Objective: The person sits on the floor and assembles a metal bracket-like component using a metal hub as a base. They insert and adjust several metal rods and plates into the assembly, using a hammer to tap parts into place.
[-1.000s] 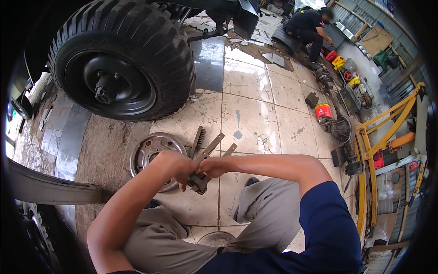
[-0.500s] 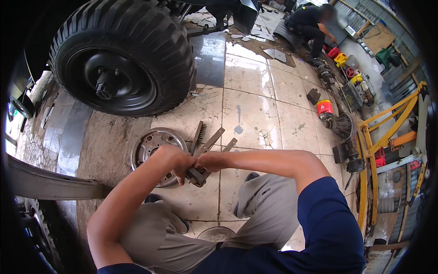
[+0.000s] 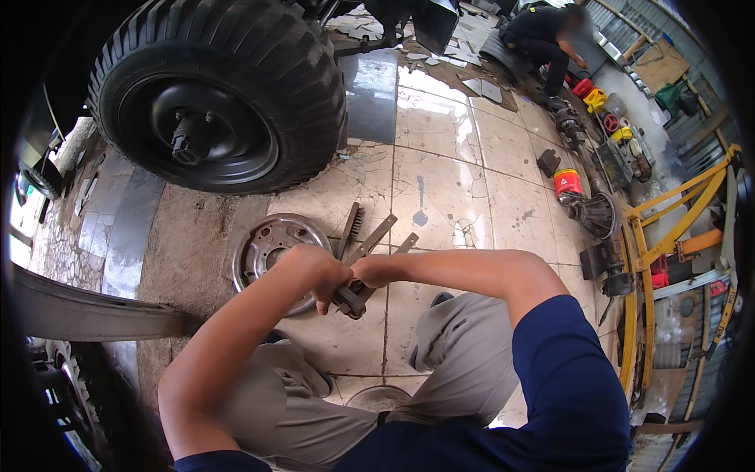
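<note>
My left hand (image 3: 316, 271) and my right hand (image 3: 374, 271) meet close together in front of me, both closed. They grip a rusty brown metal part with two flat bars (image 3: 381, 234), whose drilled ends point away to the far right. The part's thicker block (image 3: 350, 302) shows below my fingers. Just beyond my left hand is a wire brush (image 3: 351, 230) with dark bristles; its lower end is hidden, so whether it is held or lies behind the hands is unclear. A worn steel wheel rim (image 3: 250, 244) lies on the floor, partly covered by my left forearm.
A big black-rimmed tyre (image 3: 314, 134) stands at the far left on a vehicle. Along the right are a red-and-yellow can (image 3: 567, 182), axle parts (image 3: 591, 216) and a yellow metal frame (image 3: 638, 259). Another person (image 3: 539, 43) crouches at the far right. A round object (image 3: 379, 398) sits between my legs.
The whole view has shifted slightly, with the floor and tyre moving a little up and right in it. Both hands keep their grip on the metal part, in nearly the same pose.
</note>
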A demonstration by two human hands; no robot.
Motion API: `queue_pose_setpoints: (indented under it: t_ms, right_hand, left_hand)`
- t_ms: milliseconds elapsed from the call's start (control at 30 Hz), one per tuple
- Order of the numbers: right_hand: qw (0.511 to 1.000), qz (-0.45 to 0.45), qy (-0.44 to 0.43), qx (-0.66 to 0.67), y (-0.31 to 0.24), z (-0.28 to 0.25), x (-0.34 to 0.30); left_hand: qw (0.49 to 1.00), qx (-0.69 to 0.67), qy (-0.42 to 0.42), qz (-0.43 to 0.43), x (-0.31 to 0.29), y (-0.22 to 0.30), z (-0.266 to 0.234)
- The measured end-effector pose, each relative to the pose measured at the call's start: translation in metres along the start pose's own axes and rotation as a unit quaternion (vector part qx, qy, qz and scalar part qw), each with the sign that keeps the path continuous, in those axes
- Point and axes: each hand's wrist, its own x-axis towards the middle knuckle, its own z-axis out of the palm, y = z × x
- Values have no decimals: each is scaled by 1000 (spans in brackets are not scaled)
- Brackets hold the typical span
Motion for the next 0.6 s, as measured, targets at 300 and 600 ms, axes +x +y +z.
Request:
queue_pose_setpoints:
  t_ms: [300,600]
  right_hand:
    - [998,12,-39,-54,-15,-15,8]
    - [996,4,-4,-89,-3,2,4]
  left_hand:
    - [999,-32,30,-1,4,-3,13]
    - [997,-53,-1,49,10,-3,7]
